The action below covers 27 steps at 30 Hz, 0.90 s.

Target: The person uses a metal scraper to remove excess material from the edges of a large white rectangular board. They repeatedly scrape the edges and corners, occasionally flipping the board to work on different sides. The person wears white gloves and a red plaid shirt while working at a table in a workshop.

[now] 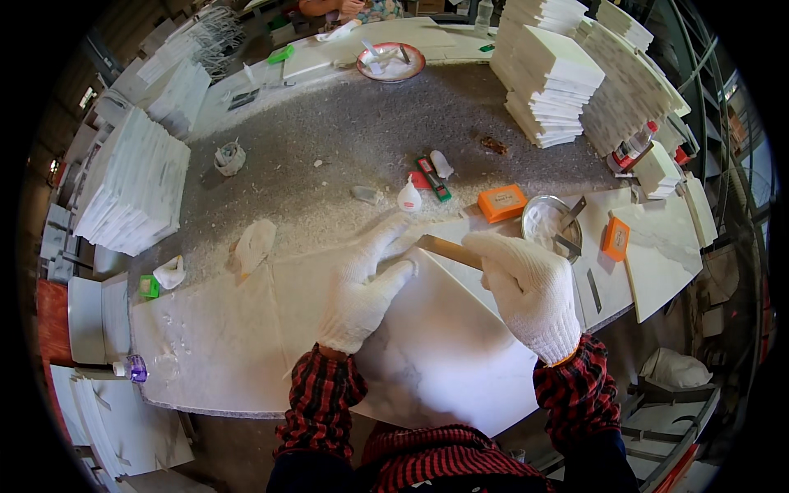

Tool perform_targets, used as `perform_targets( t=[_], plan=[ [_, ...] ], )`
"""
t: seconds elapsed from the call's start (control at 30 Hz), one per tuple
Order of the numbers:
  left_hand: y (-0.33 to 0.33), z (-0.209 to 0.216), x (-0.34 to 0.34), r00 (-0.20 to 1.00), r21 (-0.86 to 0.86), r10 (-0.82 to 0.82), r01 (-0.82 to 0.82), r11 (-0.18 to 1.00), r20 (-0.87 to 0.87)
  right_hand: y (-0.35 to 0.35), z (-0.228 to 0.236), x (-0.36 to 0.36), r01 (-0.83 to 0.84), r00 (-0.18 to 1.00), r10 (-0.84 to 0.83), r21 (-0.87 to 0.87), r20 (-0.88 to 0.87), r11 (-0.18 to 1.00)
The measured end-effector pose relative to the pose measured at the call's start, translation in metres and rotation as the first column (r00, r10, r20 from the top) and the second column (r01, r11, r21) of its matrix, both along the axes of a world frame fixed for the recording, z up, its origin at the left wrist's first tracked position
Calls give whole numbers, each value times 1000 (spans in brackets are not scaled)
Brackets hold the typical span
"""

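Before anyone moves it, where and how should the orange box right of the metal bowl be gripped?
Probably by its long sides, pinched across the narrower width, from above and the right: the orange box is oblong, and the metal bowl with protruding blades is left.

The dish (pixel 542 220) lies between two boxes (pixel 502 203), right of the slab (pixel 448 353).
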<state>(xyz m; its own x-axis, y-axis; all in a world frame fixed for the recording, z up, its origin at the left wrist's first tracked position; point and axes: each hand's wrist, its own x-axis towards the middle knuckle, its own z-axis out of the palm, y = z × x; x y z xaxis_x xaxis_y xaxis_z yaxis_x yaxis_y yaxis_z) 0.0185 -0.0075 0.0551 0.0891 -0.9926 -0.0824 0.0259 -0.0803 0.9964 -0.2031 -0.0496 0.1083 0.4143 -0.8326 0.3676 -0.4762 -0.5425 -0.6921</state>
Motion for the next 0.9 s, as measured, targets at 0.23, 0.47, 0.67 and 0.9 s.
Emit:
perform_targets(
  t=[0.23, 0.47, 0.67, 0.9],
  plan=[
    [4, -1, -1, 1000, -53, -15, 15, 998, 10, 0, -12, -36, 237, 964, -243, 62, 112, 970],
    [1, -6, -4, 1000, -85, 12, -10, 996, 20, -32, -93, -133, 510, 851, -519, 350, -75, 785],
    [1, 6, -8, 995, -14, 39, -38, 999, 93, -62, -132, -155, 585, 810, -548, 343, -209, 735],
    [1, 2, -7, 983, -72, 82, -71, 995, 165, -81, -137, -148, 607, 788, -511, 290, -344, 740]
  ],
)
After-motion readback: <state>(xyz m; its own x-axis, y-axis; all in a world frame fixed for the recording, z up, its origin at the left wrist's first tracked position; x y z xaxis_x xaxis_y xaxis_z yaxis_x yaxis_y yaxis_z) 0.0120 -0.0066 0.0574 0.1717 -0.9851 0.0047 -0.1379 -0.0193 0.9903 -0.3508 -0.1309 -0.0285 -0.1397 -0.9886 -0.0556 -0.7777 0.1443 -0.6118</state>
